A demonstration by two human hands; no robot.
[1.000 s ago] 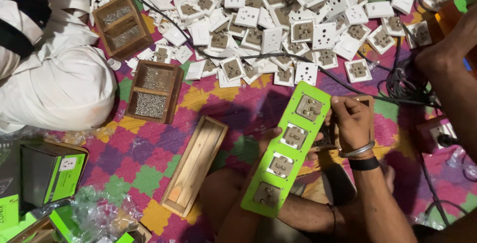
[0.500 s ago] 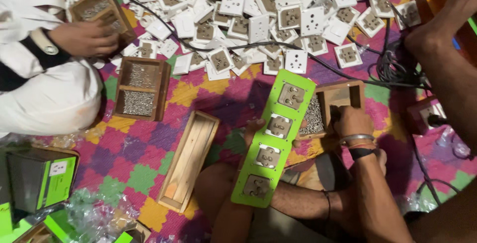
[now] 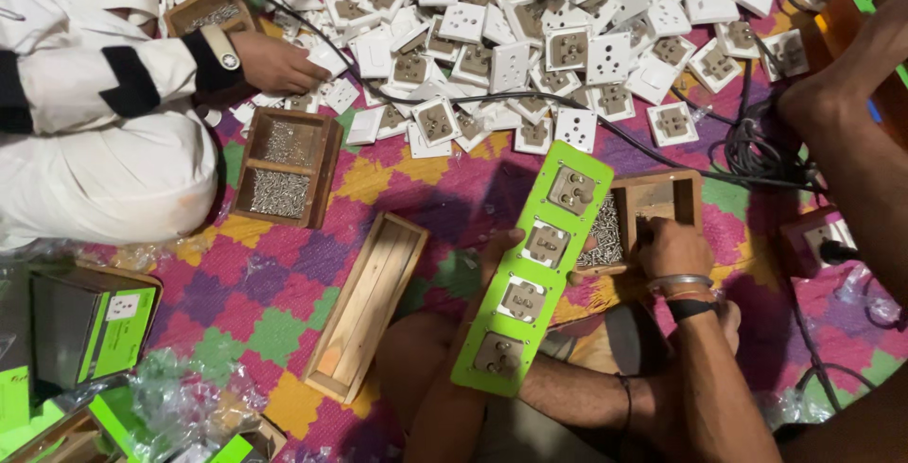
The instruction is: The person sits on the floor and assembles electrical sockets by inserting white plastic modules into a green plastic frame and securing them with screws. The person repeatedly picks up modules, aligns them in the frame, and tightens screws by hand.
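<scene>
My left hand (image 3: 498, 247) grips a long bright green panel (image 3: 515, 335) from behind, and only my fingers show at its left edge. The panel carries several brown socket inserts in a row and lies tilted across my lap. My right hand (image 3: 672, 247), with bangles and a black band on its wrist, rests on a small wooden box (image 3: 662, 200) just right of the panel. Its fingertips dip into the box beside a heap of small metal screws (image 3: 605, 236). What the fingers hold is hidden.
A pile of white sockets (image 3: 530, 28) covers the far side of the colourful mat (image 3: 284, 279). A person in white at left has a hand (image 3: 274, 61) in the pile. Nearby are a two-part screw box (image 3: 284, 165), a long wooden tray (image 3: 364, 307), black cables (image 3: 757, 141) and another person's arm (image 3: 851, 132).
My right hand has moved from the panel's edge down into the screw box. The person at left moved a hand from a wooden box to the socket pile. The view shifted slightly.
</scene>
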